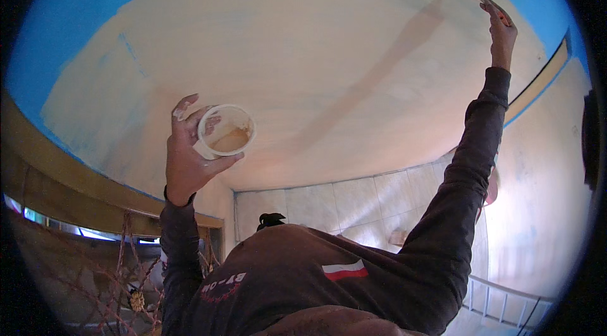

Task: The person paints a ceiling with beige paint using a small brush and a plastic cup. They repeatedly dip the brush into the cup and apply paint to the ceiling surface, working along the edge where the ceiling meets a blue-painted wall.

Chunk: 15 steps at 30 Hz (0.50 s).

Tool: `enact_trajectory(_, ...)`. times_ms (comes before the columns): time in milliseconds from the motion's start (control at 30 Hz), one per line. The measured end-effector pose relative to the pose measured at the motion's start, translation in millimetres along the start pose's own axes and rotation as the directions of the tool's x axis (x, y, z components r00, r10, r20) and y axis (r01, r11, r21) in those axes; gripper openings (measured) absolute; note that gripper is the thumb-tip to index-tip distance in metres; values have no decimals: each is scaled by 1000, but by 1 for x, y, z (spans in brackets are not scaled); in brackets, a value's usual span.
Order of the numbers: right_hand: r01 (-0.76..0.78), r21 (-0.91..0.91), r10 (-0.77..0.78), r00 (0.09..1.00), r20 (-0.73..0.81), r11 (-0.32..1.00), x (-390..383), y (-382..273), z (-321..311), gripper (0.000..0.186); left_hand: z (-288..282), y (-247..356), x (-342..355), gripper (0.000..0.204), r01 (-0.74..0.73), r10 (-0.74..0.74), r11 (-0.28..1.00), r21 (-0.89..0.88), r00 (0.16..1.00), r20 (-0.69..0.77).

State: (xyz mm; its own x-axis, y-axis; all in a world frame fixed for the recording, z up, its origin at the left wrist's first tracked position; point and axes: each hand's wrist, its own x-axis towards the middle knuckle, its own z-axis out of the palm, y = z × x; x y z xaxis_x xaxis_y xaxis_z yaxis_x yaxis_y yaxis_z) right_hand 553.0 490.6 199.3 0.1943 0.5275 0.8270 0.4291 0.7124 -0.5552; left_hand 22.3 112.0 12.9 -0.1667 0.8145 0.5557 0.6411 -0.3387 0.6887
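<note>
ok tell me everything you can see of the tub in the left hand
The round, whitish, plastic-looking tub is lidless, its wall translucent, its mouth facing the camera. Inside lies beige, paint-like material, with residue up the inner wall. The left hand holds it, fingers on its left side, thumb below, before a beige-coated surface.

left hand [185,154] curled | right hand [502,34] clenched | 2 arms [469,168] raised, right straighter

Pale tiles [313,203] below; white barred frame [504,305] lower right.
</note>
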Motion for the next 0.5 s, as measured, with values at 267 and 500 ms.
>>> enact_trajectory(267,252,-626,-487,841,-235,738,-3,17,1,23,2,-12,-8,113,91,-91,996,-7,996,6)
enact_trajectory(500,433,-659,-638,764,-94,615,-36,-51,96,14,6,-14,-19,115,112,-113,993,-42,993,-22)
